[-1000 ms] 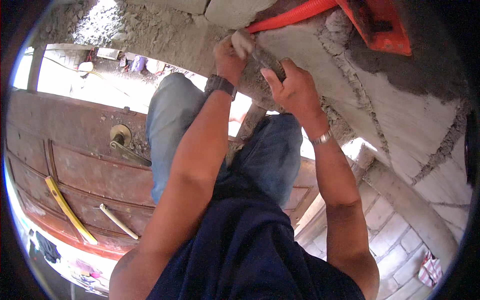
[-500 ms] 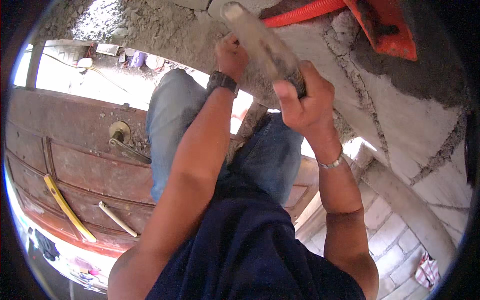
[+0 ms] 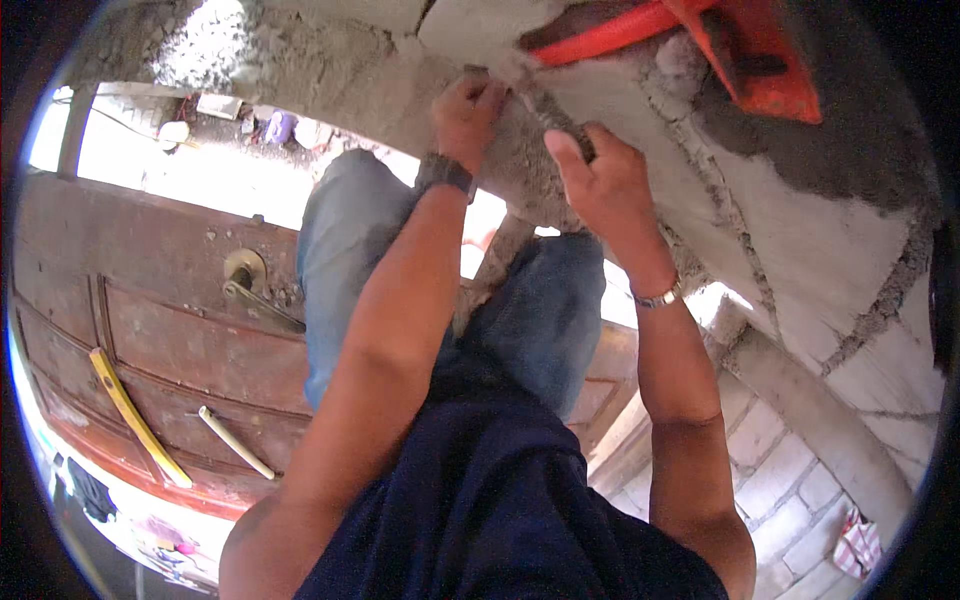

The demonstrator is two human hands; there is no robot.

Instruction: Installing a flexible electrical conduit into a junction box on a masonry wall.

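My left hand (image 3: 466, 118), with a dark watch at its wrist, is closed against the rough grey wall top. A short dark metal end, seemingly of a chisel (image 3: 477, 71), pokes out past its fingers; the rest is hidden. My right hand (image 3: 612, 182) is wrapped around the dark, rough handle of a hammer (image 3: 562, 120). The hammer's far end is smeared by motion and lies just right of my left fingers, over the masonry (image 3: 600, 100). Whether it touches the chisel, I cannot tell.
A red plastic tool or container (image 3: 775, 85) lies on the blocks by wet mortar (image 3: 830, 160). Rubble (image 3: 205, 50) covers the far left. Beside my legs a brown panelled door (image 3: 190, 350) with a brass handle (image 3: 243, 272) carries a yellow spirit level (image 3: 135, 415) and a pale tube (image 3: 235, 442).
My right hand has swung the hammer down and slightly left, bringing its far end close to my left hand. The left hand stays at nearly the same place.
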